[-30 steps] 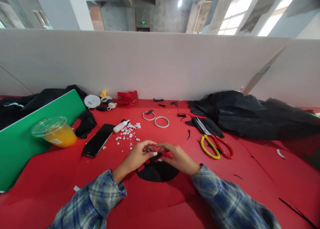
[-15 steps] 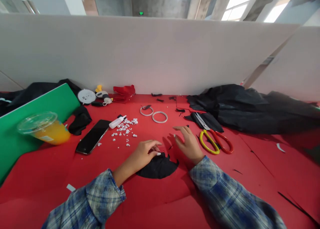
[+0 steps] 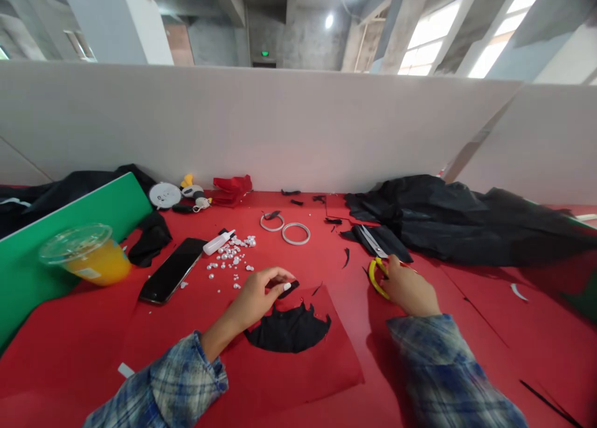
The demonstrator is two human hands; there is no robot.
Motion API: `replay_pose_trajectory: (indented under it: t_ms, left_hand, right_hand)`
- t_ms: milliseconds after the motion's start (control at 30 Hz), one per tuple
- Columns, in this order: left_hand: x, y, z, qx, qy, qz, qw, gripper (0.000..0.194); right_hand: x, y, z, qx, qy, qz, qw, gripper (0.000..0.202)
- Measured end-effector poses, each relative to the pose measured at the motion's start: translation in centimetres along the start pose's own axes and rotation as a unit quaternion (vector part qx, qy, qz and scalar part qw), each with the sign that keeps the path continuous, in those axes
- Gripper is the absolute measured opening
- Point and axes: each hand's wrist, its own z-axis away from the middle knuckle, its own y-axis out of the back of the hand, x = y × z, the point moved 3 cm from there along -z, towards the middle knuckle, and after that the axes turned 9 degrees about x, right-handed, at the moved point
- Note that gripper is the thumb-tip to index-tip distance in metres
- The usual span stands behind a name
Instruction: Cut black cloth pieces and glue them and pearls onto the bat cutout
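Between its fingertips, my left hand [image 3: 267, 293] pinches a small black scrap [image 3: 288, 289]. Just below it lies a black half-round fabric piece [image 3: 290, 330] with a jagged upper edge, on a red sheet [image 3: 326, 369]. My right hand [image 3: 410, 286] is closed over the handles of the scissors [image 3: 377, 272], which have a yellow loop on the left; the red loop is mostly hidden under the hand. The scissor blades point up and left over black fabric.
Left: phone [image 3: 172, 270], glue bottle [image 3: 218, 242], loose pearls [image 3: 233, 252], orange drink cup [image 3: 91, 254], green board [image 3: 28, 244]. Centre: two rings [image 3: 296, 233]. Behind on the right: black fabric [image 3: 433, 210]. A white partition [image 3: 280, 129] stands behind.
My right hand has moved right onto the scissors. My left hand has lifted off the half-round piece, with a black scrap in its fingers. The view has tilted up slightly.
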Motion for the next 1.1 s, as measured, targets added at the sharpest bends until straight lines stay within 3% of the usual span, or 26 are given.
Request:
replay_pose_trajectory:
  t_ms: [133,367,500,633,767,867,967,1100]
  left_hand:
    - [-0.2,0.6,-0.3,0.008,-0.010,0.031,0.999,0.011]
    - [0.1,1.6,-0.8,0.024,-0.009,0.020,0.999,0.019]
    - [0.9,2.3,-1.1,0.027,-0.003,0.056,0.998,0.019]
    - [2.1,3.0,-2.6,0.018,0.006,0.072,0.997,0.024]
    - [4.5,3.9,-5.0,0.017,-0.047,0.060,0.997,0.026]
    - [5.9,4.4,-7.1,0.050,-0.067,0.066,0.994,0.033]
    - [6.0,4.5,-8.9,0.066,-0.054,0.073,0.994,0.037]
    - [4.1,3.7,-10.7,-0.011,-0.037,0.009,0.999,0.029]
  right_hand:
    - [-0.6,0.7,-0.2,-0.024,-0.041,0.025,0.999,0.029]
    - [1.7,0.5,-1.2,-0.011,-0.130,-0.025,0.991,0.055]
    - [2.7,1.3,-1.4,0.075,-0.172,-0.107,0.976,0.058]
    - [4.1,1.6,-1.9,0.204,-0.238,-0.322,0.893,0.051]
    - [4.4,0.9,-2.6,0.192,-0.212,-0.526,0.801,0.049]
    - [4.3,0.6,-2.8,0.183,-0.181,-0.638,0.726,0.055]
    - [4.3,0.6,-3.1,0.186,-0.157,-0.661,0.709,0.057]
    - [4.8,0.0,-3.5,0.185,-0.132,-0.674,0.703,0.065]
